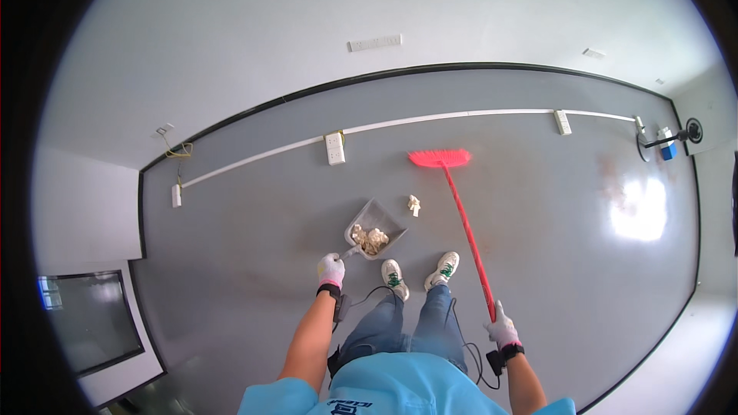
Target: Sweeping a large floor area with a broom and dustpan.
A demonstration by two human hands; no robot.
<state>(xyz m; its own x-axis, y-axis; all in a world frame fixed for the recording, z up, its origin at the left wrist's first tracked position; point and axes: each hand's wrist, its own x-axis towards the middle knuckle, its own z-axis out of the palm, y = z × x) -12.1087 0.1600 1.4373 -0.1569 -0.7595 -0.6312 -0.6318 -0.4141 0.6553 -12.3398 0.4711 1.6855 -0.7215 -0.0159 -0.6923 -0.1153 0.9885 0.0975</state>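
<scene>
My left hand (330, 270), in a white glove, is closed round the handle of a grey dustpan (393, 229). Crumpled paper scraps (370, 240) lie inside the pan, toward its handle end. My right hand (503, 328), also gloved, grips the red shaft of a broom (470, 238). The broom's pink-red bristle head (440, 158) is on the grey floor, ahead of the pan and to its right. Between the pan and the broom shaft lies one loose crumpled paper piece (414, 205), apart from both.
A white cable strip (446, 116) crosses the floor ahead, with power sockets (335, 149) along it. At the far right stands a black round-based stand (667, 138) beside a blue object. My shoes (442, 269) are just behind the pan. Cables hang from both wrists.
</scene>
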